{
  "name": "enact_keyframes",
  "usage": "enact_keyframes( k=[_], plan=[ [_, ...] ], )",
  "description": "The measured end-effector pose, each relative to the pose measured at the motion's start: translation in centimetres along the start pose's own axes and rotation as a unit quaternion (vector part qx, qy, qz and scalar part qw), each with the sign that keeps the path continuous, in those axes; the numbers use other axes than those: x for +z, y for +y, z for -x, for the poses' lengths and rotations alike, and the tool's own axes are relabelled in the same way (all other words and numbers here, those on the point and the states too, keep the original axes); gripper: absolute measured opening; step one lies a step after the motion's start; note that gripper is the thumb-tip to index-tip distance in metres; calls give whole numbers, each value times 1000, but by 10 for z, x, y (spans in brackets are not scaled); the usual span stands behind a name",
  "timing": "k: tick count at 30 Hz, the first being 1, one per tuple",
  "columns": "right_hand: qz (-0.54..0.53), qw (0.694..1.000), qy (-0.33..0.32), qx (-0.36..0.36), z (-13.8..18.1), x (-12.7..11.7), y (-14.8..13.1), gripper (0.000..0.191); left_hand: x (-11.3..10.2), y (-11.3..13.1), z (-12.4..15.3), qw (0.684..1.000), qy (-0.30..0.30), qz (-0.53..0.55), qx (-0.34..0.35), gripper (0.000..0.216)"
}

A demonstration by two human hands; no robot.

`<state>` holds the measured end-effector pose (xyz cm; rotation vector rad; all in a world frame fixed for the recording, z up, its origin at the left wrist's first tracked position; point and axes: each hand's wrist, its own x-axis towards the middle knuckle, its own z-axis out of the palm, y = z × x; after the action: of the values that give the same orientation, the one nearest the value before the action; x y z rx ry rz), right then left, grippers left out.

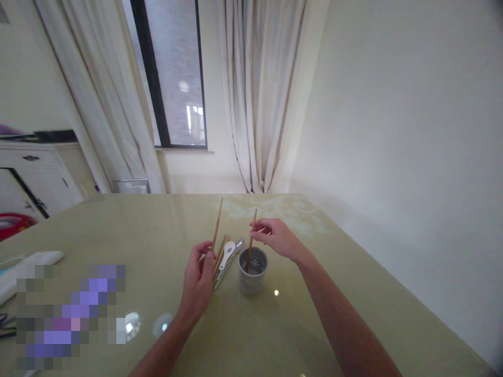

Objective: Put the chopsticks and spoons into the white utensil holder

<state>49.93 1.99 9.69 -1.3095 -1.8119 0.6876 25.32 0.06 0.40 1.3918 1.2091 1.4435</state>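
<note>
A grey utensil holder [252, 287] with holes in its bottom stands upright on the table. My right hand [275, 236] pinches a wooden chopstick [253, 228] whose lower end is inside the holder. Left of the holder, my left hand [199, 275] has its fingers closed on another chopstick [217, 224], which points up and away from me. Between that hand and the holder lie a white spoon [228, 252] with a blue mark, a shiny metal utensil [240, 244] and more chopsticks [221, 253], partly hidden by the left hand.
The glossy table [157, 230] reaches to the curtains [259, 104] and the wall on the right. At the left edge are a white object [33, 264] and a blurred-out purple item [84, 303]. A white cabinet [47, 167] stands beyond the table.
</note>
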Motion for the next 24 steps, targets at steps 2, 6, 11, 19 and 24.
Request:
enact_keyframes(
  k=[2, 6, 11, 19, 24],
  plan=[
    [15, 1000, -1, 6, -3, 0, 2, 20, 4, 4, 8, 1000, -17, 13, 3, 49],
    [65, 997, 46, 10, -1, -8, -8, 28, 11, 10, 20, 999, -33, 27, 26, 45],
    [29, 991, 115, -58, 27, -18, -51, 38, 28, 22, 31, 991, -45, 48, 114, 32],
    [-166, 981, 99, -30, 46, -3, -40, 40, 42, 46, 21, 970, -146, -24, 192, 32],
    [-127, 964, 231, -29, 40, -19, -16, 52, 45, 51, -21, 973, -151, -115, 130, 27]
  ],
)
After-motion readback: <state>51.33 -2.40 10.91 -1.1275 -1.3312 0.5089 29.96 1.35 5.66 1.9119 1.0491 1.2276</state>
